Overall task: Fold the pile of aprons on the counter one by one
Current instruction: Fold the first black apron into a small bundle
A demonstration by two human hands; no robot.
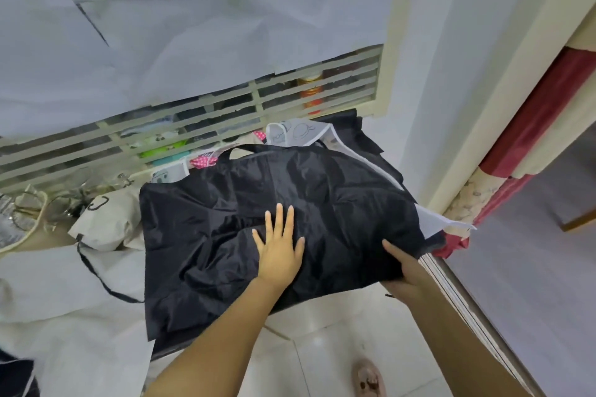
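Head view: my left hand presses flat, fingers straight, on the black apron; my right hand pinches its edge alongside. I judge it part-folded; the pile under my palm remains to do.

Counter: black apron atop apron pile; cream bag beside.

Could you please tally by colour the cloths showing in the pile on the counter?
Black: 2, the black shiny apron on top and a black cloth at the back right.
White: 1, a white printed cloth beneath.
Pink: 1, a pink checked cloth behind.
Red: 1, a red cloth at the right edge.
Total: 5 showing; more may be hidden.
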